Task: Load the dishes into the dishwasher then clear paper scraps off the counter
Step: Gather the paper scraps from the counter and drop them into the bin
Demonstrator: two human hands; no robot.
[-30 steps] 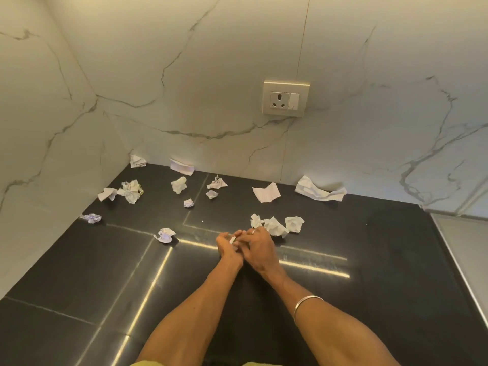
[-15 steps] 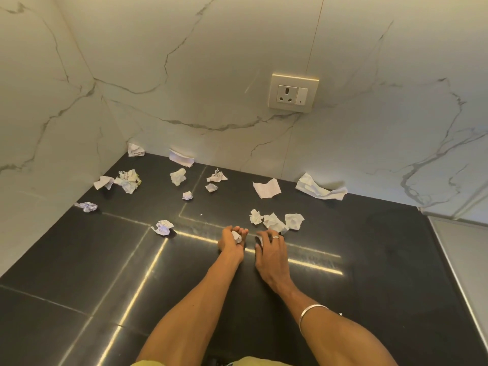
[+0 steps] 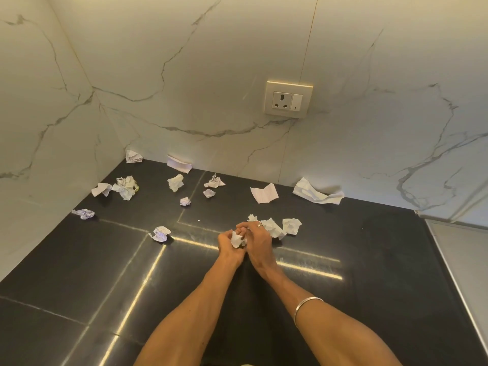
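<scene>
Both hands meet over the middle of the black counter [image 3: 369, 260]. My left hand [image 3: 229, 244] is curled around a small white crumpled paper wad [image 3: 237, 240]. My right hand [image 3: 257, 240], a ring on one finger, presses against the same wad from the right, its fingers bent over it. Just beyond my right hand lie crumpled scraps [image 3: 273, 227] and another [image 3: 291, 225]. A purple-tinted scrap [image 3: 160, 233] lies to the left. Several more scraps are scattered toward the back corner.
A flat torn sheet [image 3: 264, 192] and a long folded piece [image 3: 315, 195] lie near the back wall. Marble walls close the counter at the back and left, with a power socket [image 3: 287, 99] above. A pale ledge [image 3: 464, 249] borders the counter's right edge.
My right hand was flat on the counter half a second ago; it has now lifted and closed in against my left hand, and the paper wad between them looks larger.
</scene>
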